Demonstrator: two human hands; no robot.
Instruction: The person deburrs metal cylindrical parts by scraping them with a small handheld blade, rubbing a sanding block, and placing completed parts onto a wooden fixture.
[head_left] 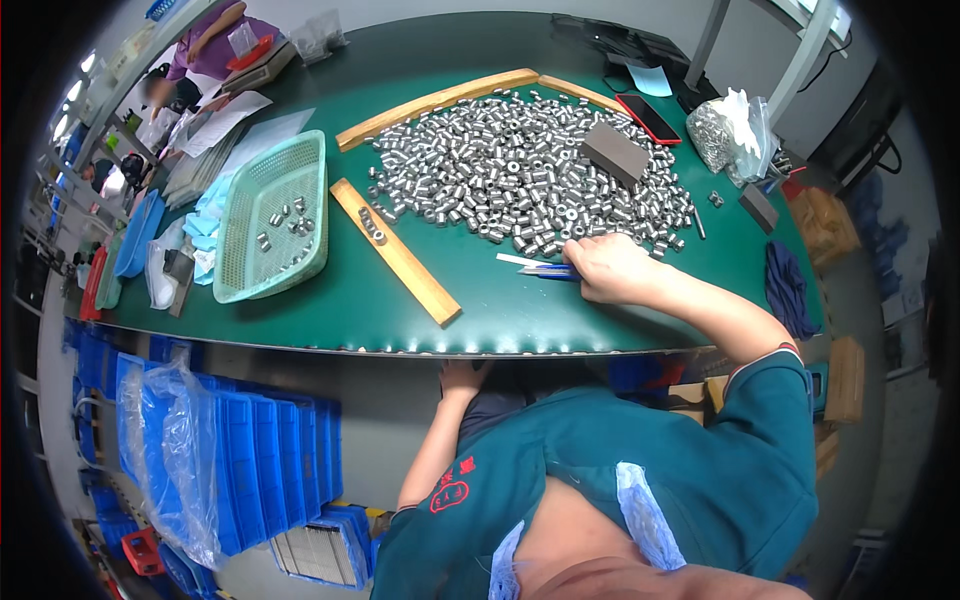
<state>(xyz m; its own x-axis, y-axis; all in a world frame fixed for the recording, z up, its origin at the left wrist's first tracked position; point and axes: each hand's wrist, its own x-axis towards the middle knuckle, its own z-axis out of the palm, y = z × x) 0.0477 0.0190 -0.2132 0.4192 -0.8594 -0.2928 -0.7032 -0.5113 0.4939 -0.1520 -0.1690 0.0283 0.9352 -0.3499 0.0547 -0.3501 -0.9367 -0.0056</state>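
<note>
My right hand is at the front edge of a heap of small metal sleeves on the green table. Its fingers are curled together and the fingertips meet the sleeves, hiding whatever is between them. Beside and partly under it lie slim blue-and-silver tools and a white strip. My left hand is down by my lap below the table edge, with its fingers mostly hidden. A wooden bar lies left of the heap, and a few sleeves sit in a row on it.
A green basket with a few sleeves stands at the left. More wooden bars border the heap's back. A dark block rests on the heap, near a red-edged phone. Blue crates stand below, left. A person works far left.
</note>
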